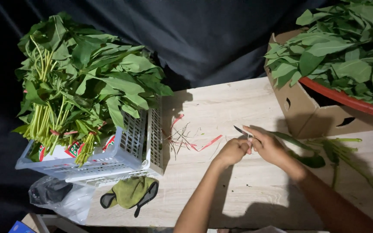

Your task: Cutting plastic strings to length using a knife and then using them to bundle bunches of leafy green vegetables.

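- Two hands meet near the middle of the table [221,108], a pale wood-grain top.
- The left hand [233,151] is curled into a loose fist; what it pinches is hidden behind its own fingers.
- The right hand [267,146] is clamped on a knife [240,130], whose short dark blade points toward the far left corner; the handle is covered by the fingers.
- One green stem [294,141] runs from under the right hand toward the right edge; whether the hand grips it too, I cannot tell.
- More stems [342,151] lie loose near the right edge, their ends cut off by the frame, too tangled to count.
- One cardboard box [301,113] stands at the far right corner, carrying a red basin [346,100] heaped with leaves [342,47]; most of the basin is hidden.
- One white crate [128,151] overhangs the left edge, packed with bundles of greens [87,73]; the number of bundles is hard to make out under the leaves.
- Red strips and thin trimmings [186,138] are scattered between the crate and the hands.
- One green cloth [130,192] lies at the near edge, under the crate's corner.
- One clear plastic bag [59,196] sits beyond the near left corner, its contents dark and unclear.
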